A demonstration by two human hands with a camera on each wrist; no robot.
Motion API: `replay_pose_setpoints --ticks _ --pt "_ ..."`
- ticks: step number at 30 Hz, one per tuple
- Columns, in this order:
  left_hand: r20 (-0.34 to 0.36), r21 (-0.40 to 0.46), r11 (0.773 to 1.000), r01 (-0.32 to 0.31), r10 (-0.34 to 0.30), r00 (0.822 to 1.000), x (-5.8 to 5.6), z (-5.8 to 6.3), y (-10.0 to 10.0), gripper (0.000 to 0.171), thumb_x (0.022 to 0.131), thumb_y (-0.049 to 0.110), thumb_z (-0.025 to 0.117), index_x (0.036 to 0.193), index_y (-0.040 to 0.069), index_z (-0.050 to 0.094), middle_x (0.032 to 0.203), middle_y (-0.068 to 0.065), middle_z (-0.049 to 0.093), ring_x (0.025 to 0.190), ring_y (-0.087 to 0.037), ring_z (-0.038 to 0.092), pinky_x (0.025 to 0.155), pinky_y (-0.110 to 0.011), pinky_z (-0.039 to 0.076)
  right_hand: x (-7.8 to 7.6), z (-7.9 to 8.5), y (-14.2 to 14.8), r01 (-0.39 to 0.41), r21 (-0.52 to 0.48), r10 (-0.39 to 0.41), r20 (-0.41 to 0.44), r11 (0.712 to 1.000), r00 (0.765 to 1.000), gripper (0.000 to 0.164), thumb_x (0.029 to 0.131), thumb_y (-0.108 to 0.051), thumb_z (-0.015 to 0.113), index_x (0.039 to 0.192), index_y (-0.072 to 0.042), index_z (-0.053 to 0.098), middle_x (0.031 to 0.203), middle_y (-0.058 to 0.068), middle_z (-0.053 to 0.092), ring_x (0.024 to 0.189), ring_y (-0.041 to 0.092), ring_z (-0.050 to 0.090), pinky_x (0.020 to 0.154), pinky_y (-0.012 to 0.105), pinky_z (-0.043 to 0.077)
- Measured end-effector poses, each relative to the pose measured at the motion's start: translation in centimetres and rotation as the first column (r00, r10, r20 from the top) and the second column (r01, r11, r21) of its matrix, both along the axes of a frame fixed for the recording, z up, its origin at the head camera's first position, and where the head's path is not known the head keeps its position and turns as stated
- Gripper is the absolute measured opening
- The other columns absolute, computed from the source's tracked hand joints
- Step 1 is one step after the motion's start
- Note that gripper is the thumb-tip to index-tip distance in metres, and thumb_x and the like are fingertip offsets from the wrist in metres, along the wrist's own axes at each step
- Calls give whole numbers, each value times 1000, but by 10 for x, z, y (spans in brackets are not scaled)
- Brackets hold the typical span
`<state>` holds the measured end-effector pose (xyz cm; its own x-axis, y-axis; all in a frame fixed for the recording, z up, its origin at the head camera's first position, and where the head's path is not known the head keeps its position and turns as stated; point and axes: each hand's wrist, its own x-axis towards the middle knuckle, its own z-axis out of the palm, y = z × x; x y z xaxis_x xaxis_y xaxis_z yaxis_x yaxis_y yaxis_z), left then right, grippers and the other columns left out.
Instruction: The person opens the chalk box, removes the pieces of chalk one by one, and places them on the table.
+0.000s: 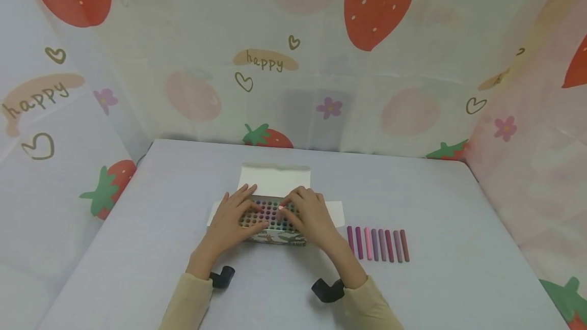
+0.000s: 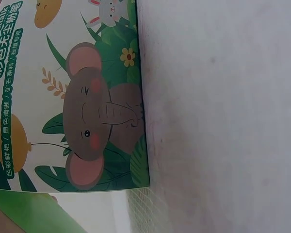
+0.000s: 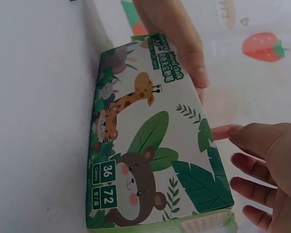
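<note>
Right hand (image 1: 312,215) pinching a pink chalk stick (image 1: 281,208) above the chalk box (image 1: 274,218); left hand (image 1: 236,215) flat, relaxed on the sticks; risks snapping if tugged askew; could nudge chalk row (image 1: 378,244).

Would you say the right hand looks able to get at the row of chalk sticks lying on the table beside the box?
Probably yes: the chalk sticks lie uncovered just right of the right hand, with only bare table between them. That hand is pinching a pink chalk over the box.

Chalk box (image 3: 155,165) w/ animal print, right hand (image 3: 269,170) pinching pink chalk (image 3: 223,131)
</note>
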<state>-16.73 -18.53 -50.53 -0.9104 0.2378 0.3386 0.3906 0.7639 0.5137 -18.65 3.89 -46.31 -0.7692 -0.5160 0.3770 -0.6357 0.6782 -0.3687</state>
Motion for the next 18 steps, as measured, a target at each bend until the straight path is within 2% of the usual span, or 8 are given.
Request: replay_pose_setpoints --ticks 9,14,18 --pt "-11 -1 1000 3 -3 1000 -2 -2 0 42 76 59 64 94 21 64 148 2 36 140 -23 24 111 -57 12 1 12 2 4 -57 -2 26 998 1000 16 91 -30 58 101 -18 63 101 -1 58 89 16 51 87 43 42" --pt "-19 -3 1000 3 -3 1000 -3 -5 0 42 76 60 64 94 22 64 148 2 35 140 -23 24 111 -58 12 -1 15 5 -9 -106 6 -22 994 1000 13 90 -28 61 99 -18 62 100 -1 58 82 13 49 85 44 43" --pt "-26 -9 1000 1 -1 1000 -4 -7 0 42 76 60 63 94 22 64 148 2 35 140 -22 24 111 -59 12 -1 17 7 -6 -146 -1 -48 989 999 12 88 -27 63 97 -18 63 100 -2 58 91 16 54 87 46 43"
